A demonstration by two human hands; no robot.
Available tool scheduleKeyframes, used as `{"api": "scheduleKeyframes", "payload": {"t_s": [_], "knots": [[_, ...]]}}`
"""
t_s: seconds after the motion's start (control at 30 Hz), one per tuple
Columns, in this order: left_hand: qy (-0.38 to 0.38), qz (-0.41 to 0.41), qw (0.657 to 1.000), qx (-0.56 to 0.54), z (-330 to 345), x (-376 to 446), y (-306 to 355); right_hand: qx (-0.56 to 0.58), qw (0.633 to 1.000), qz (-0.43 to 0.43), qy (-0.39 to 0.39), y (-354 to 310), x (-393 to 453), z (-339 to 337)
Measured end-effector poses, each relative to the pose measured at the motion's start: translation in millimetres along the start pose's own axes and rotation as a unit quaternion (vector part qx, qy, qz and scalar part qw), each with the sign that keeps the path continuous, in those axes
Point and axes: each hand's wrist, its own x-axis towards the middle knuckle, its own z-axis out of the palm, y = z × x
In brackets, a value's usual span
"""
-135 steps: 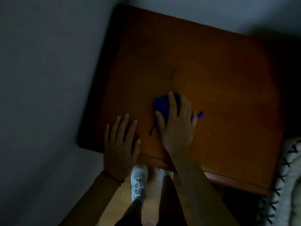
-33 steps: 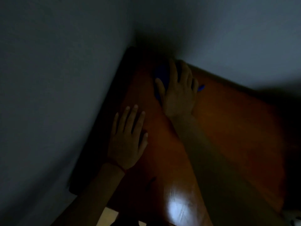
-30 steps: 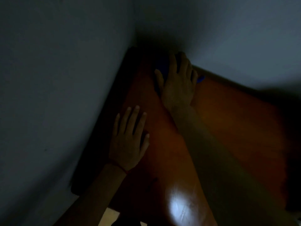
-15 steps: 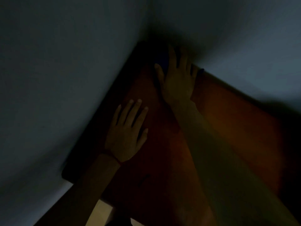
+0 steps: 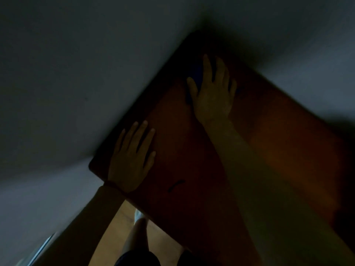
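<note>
The blue cloth (image 5: 196, 75) lies at the far corner of the counter (image 5: 278, 141), where the two walls meet. It is mostly covered; only a dark blue patch shows between thumb and forefinger, and a sliver beside the palm. It looks soft and bunched rather than folded, though the light is too dim to make out its weave.

The right hand (image 5: 213, 96) presses flat on it, fingers straight and spread, gripping nothing. A few seconds ago this hand and the cloth were near the front middle of the counter. They have since travelled up to the back corner and stayed there through the last second. That suggests the wipe has reached the far edge of its stroke, so the left strip of the top is probably covered while the broad right part may remain.

The left hand (image 5: 132, 158) rests palm down near the front left corner as before, fingers extended, bracing, with a thin band (image 5: 113, 186) at the wrist.

The counter is smooth, orange-brown wood with rounded corners and a short dark mark (image 5: 176, 185) near the front. Plain grey walls (image 5: 76, 73) stand close on two sides, and below are a pale wooden floor (image 5: 117, 223) and a light shoe (image 5: 138, 215).
</note>
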Motion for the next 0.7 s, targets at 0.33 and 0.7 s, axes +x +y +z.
{"api": "scheduleKeyframes", "payload": {"t_s": [0.33, 0.7], "knots": [[0.027, 0.020, 0.999, -0.012, 4, -4, -7, -0.058, 0.991, -0.109, 0.059, -13, -82, 33], [0.089, -0.008, 0.996, -0.026, -2, -47, -19, -0.043, 0.996, -0.059, 0.045, -44, -182, 54]]}}
